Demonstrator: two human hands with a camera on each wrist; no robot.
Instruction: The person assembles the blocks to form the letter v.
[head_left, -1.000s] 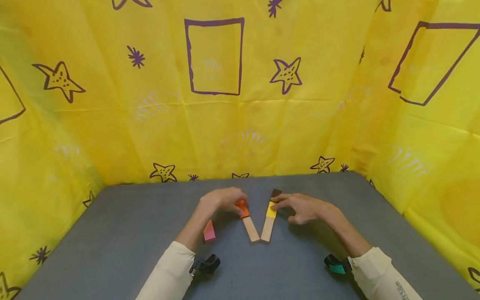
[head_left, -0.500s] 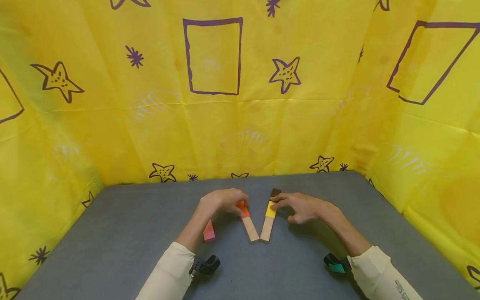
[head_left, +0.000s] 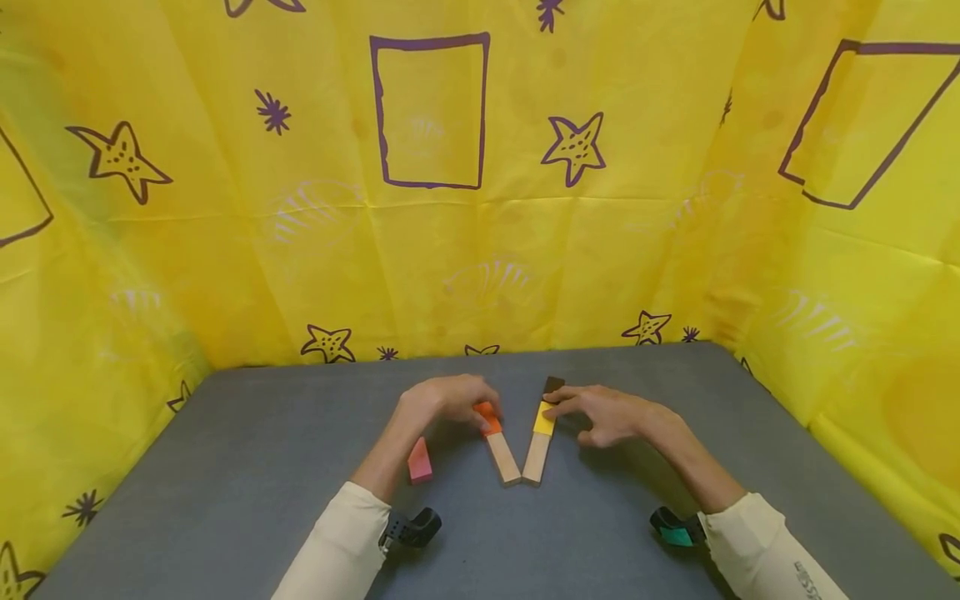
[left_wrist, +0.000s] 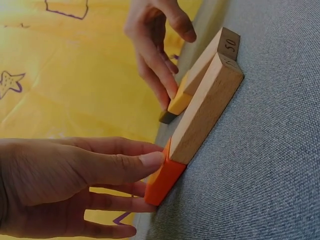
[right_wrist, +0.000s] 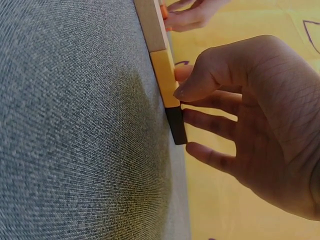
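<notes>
Two plain wooden blocks, a left one [head_left: 503, 458] and a right one [head_left: 536, 458], meet at their near ends in a V on the grey table. An orange block [left_wrist: 165, 182] continues the left leg. My left hand [head_left: 450, 398] pinches it, thumb on the side and fingers around the far end. Along the right leg lie a yellow block [head_left: 543, 419] and a black block [head_left: 553, 385]. Extended fingertips of my right hand [head_left: 607, 415] touch the yellow and black blocks; in the left wrist view its thumb stays apart from them.
A pink block [head_left: 420, 461] lies on the grey table [head_left: 570, 542], just right of the left forearm. A yellow patterned cloth [head_left: 427, 250] rises behind the table and along both sides. Both wrists wear dark straps.
The orange block and the left hand have shifted very slightly. The right hand stays on the right leg, and the view has only jittered a little.
</notes>
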